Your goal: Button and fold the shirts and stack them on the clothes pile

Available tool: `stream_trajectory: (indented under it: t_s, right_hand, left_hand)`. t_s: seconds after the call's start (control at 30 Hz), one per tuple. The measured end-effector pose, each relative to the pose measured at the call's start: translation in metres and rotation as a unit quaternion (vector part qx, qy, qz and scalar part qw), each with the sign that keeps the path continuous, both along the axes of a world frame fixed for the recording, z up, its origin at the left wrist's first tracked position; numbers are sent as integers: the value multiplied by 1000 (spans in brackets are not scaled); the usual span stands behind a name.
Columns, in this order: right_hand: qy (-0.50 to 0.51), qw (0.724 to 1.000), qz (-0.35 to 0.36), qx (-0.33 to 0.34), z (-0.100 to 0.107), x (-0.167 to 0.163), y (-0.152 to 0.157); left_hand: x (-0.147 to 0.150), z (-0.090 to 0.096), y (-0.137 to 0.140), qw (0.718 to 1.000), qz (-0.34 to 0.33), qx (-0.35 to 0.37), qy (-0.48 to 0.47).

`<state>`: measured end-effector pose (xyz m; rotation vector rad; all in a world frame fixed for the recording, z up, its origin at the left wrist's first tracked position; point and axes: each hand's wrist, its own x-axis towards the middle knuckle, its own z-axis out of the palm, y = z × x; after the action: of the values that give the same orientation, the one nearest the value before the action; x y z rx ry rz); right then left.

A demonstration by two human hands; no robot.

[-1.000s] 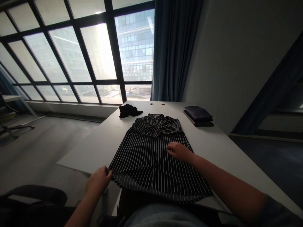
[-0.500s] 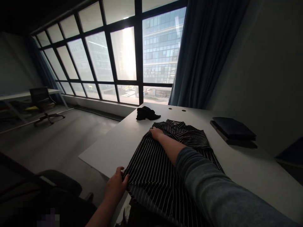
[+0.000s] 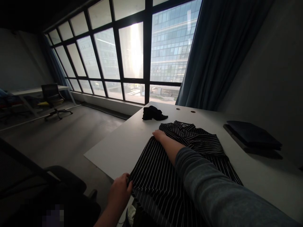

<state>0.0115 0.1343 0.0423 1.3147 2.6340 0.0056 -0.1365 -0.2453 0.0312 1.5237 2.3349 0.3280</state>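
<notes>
1. Clearly, the biggest change is at the right hand (image 3: 159, 135). One second ago it was over the middle of the striped shirt (image 3: 163, 170); now it reaches across to the shirt's left side, at about 10 o'clock from the shirt's middle, if 12 o'clock points to the collar (image 3: 184, 125).

2. The left hand (image 3: 119, 190) has stayed at the corner of the hem, at about 8 o'clock. For the work, I judge this means that one long side is now controlled at two places, low and high.

3. About the grip: the left thumb and fingers are closed together, with the hem corner pinched between them.

4. The right hand also seems closed on the shirt's edge, just below the shoulder; its fingertips are partly hidden, so I cannot tell how firmly it pinches. The grey sleeve (image 3: 213, 183) of this arm covers much of the shirt's lower front.

5. The shirt lies front up on the white table (image 3: 111, 154), its sleeves folded across the chest. Black cloth (image 3: 153, 113) lies near 11 o'clock, and dark folded clothes (image 3: 255, 134) near 2 o'clock, both apart from the shirt.
</notes>
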Motion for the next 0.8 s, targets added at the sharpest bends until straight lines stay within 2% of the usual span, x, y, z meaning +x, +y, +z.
stream_trajectory:
  t_s: [0.1,0.2,0.33,0.5,0.67,0.8]
  right_hand:
    - [-1,1000,7,17,3,3,0]
    - [10,999,20,45,9,10,-1]
    - [24,995,45,83,25,27,-2]
    - [29,989,83,121,44,59,-4]
    - [21,985,85,149,54,103,-10]
    - [10,985,55,165,51,143,-19]
  left_hand:
    - [0,7,-1,1000,-19,-13,10]
    - [2,10,-2,1000,-19,22,0]
    - [10,13,-2,991,-22,122,-49]
    - [31,25,5,957,-72,258,-110]
    - [66,47,12,931,-151,295,-156]
    - [98,63,12,910,-278,269,-146]
